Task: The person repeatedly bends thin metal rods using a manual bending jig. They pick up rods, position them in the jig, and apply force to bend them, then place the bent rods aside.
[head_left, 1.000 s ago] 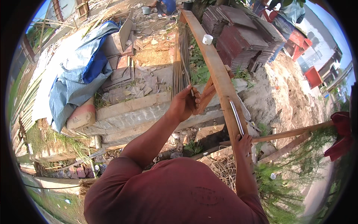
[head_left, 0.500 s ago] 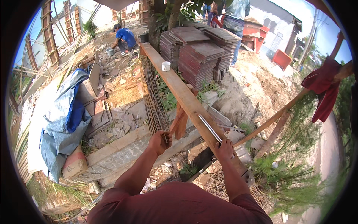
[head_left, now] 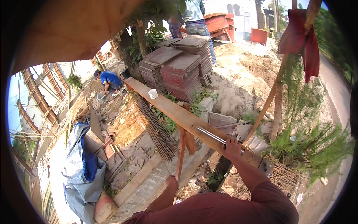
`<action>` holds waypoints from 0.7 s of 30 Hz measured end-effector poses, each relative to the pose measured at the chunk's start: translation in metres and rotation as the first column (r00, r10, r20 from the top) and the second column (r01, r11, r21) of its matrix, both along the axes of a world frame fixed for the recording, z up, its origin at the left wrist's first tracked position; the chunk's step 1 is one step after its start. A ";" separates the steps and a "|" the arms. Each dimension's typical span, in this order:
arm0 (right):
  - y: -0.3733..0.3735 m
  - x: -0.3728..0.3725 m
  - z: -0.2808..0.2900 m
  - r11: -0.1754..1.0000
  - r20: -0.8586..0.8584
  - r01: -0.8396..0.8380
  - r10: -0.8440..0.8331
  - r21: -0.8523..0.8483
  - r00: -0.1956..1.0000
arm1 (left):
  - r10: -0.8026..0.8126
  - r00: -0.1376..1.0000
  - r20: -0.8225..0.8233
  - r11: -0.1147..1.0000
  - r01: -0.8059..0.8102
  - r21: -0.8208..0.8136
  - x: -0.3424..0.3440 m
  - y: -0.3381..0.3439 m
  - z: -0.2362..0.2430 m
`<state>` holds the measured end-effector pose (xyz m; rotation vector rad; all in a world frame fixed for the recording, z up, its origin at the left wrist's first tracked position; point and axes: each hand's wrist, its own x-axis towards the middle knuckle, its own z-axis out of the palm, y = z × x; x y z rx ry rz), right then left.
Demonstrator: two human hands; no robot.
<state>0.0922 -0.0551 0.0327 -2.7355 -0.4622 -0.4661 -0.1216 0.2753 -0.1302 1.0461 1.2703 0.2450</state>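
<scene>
Well left of the long brown wooden beam [head_left: 175, 110]: crumpled blue-grey tarpaulin [head_left: 80, 183]; just left of the beam: sheaf of thin brown rods [head_left: 154, 128]; also left of the beam: one thin rod [head_left: 166, 168], seemingly clasped in the left hand [head_left: 172, 182], which now sits past the sheaf's near end, not over it as half a second ago; rod apparently coming clear; on the beam: slim silver metal bar [head_left: 210, 134], right hand [head_left: 232, 148] laid over it as before, clamping uncertain.
</scene>
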 end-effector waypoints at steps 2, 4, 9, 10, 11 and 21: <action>0.000 0.003 -0.002 1.000 -0.014 -0.007 0.007 0.003 1.000 | 0.083 0.996 -0.042 0.972 -0.072 0.222 0.001 -0.003 -0.011; -0.006 0.001 0.005 0.999 -0.041 0.016 -0.017 -0.035 0.999 | 0.071 0.997 -0.037 0.968 -0.060 0.243 -0.010 -0.036 0.012; 0.005 -0.011 0.025 0.996 -0.051 -0.012 0.008 -0.084 0.999 | 0.090 0.991 -0.096 0.891 -0.038 0.452 -0.073 -0.056 0.024; 0.005 -0.011 0.025 0.997 -0.062 -0.014 0.009 -0.081 0.998 | 0.091 0.994 -0.064 0.874 -0.049 0.483 -0.081 -0.051 0.018; 0.003 -0.010 0.026 0.997 -0.074 -0.017 0.012 -0.078 0.997 | 0.092 0.995 -0.032 0.855 -0.062 0.514 -0.090 -0.042 0.008; 0.003 -0.012 0.027 0.997 -0.063 -0.031 0.027 -0.064 0.998 | -0.036 0.998 -0.058 0.649 0.068 0.758 -0.169 -0.053 0.069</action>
